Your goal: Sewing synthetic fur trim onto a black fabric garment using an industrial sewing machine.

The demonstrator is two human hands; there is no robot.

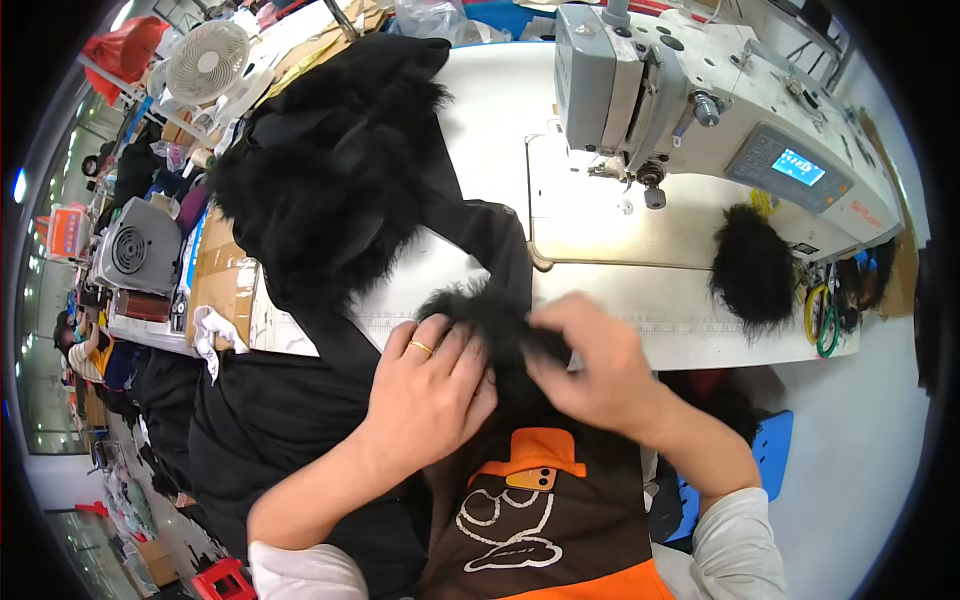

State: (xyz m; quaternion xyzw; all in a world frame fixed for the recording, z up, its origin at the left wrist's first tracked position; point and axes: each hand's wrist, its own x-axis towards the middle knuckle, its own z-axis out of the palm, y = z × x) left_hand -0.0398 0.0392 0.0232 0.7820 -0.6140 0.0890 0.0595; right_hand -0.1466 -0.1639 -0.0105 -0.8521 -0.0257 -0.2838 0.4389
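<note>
The left hand (425, 390) grips and the right hand (598, 362) pinches a black fur piece (492, 312), eight o'clock from the sewing machine (735, 115) (the two well apart); how much is finished or left is unclear.

The white tabletop (490, 110) has ruler markings (690, 326) along its front edge. A heap of black furry fabric (320, 190) covers much of its left part, with smooth black cloth (490, 235) beside it — some of this reaching the front edge. On the right stands a sewing machine (740, 100); near its base lie a black furry tuft (752, 265) and green- and yellow-handled scissors (827, 318).
</note>
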